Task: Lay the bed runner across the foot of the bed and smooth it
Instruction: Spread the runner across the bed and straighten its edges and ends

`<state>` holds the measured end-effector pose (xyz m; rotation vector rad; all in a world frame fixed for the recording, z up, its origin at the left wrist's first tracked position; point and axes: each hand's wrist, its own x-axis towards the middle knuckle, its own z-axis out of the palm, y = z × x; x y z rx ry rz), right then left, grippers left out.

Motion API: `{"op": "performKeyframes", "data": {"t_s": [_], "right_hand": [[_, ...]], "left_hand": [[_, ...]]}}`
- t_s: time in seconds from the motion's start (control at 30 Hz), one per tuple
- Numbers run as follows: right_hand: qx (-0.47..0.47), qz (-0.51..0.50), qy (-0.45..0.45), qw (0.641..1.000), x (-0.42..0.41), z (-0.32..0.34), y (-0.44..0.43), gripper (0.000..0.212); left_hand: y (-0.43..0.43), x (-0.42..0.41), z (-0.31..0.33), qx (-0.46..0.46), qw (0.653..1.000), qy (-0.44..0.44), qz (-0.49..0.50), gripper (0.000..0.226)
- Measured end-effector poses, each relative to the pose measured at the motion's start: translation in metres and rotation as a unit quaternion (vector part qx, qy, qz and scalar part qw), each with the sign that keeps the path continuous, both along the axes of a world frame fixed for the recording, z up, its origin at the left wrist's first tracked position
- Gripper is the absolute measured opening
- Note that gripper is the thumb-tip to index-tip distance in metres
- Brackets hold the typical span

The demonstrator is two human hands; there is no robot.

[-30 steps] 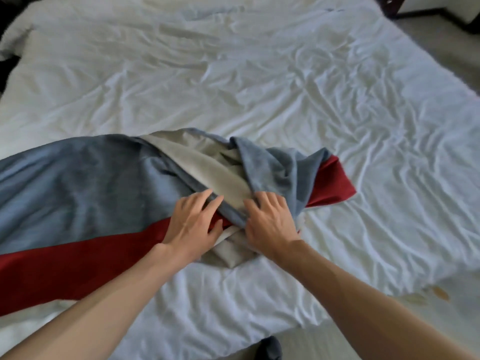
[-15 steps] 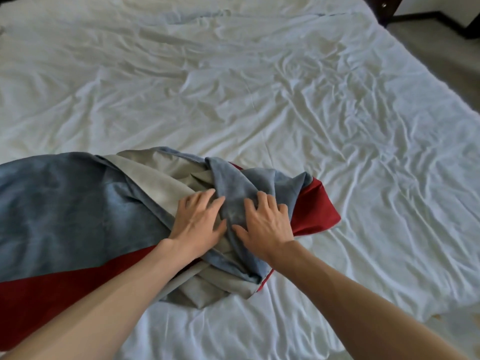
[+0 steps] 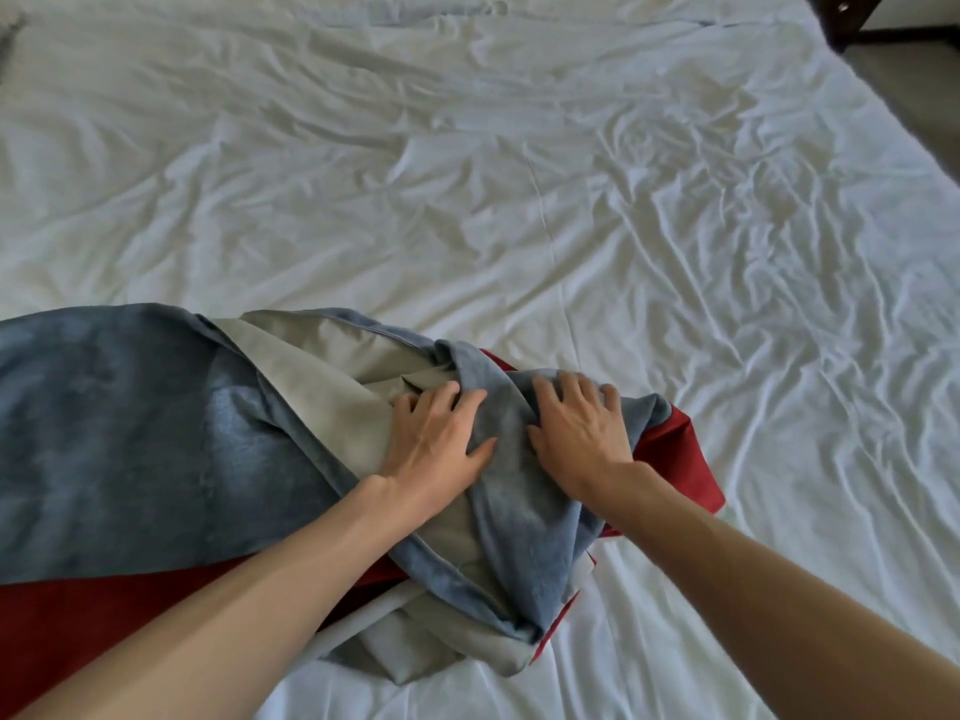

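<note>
- While both hands lay side by side, the left hand [image 3: 436, 449] and right hand [image 3: 582, 433] pressed spread fingers onto the bunched end of the bed runner [image 3: 130, 433], pinching nothing visible.
- Its long axis ran leftward from the hands; the uncovered bed [image 3: 519, 200] lay rightward, nearer the right hand.
- Soft blue pile, red band, grey lining; wrinkled white sheet beneath.

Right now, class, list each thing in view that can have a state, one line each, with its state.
bed runner: flat on the left, bunched and folded at its right end.
white sheet: spread, wrinkled.
left hand: palm down on the bunch, fingers spread.
right hand: palm down on the bunch.
</note>
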<state>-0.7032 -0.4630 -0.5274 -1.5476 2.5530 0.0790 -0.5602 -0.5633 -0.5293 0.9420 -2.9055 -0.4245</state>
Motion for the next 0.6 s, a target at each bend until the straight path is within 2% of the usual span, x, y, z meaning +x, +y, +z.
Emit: {"op": "performKeyframes", "data": {"t_s": [0.07,0.17,0.2,0.27,0.37,0.5,0.6], "right_hand": [[0.044,-0.018,-0.065,0.997,-0.01,-0.003,-0.002,0.046],[0.038,0.004,-0.066,0.997,-0.013,-0.004,-0.002,0.012],[0.025,0.012,-0.047,0.999,-0.014,-0.002,-0.001,0.009],[0.004,0.013,-0.03,0.999,-0.018,0.001,0.001,0.018],[-0.036,-0.018,-0.036,0.999,-0.032,0.012,0.006,0.02],[-0.08,-0.056,-0.046,0.994,-0.055,0.031,0.013,0.025],[-0.115,-0.08,-0.053,0.989,-0.066,0.041,0.014,0.027]], "left_hand": [[0.0,-0.002,-0.001,-0.001,1.0,0.009,-0.005,0.048],[0.002,-0.004,-0.001,0.001,1.0,0.026,-0.017,0.044],[0.004,-0.007,0.0,0.003,0.999,0.027,-0.021,0.045],[0.006,-0.013,0.003,0.017,1.0,0.017,-0.013,0.05],[0.006,-0.024,0.009,0.026,1.0,0.012,-0.001,0.057],[0.003,-0.029,0.02,0.021,0.997,0.078,-0.008,0.056],[-0.009,-0.012,0.021,-0.017,0.995,0.087,0.051,0.058]]}}
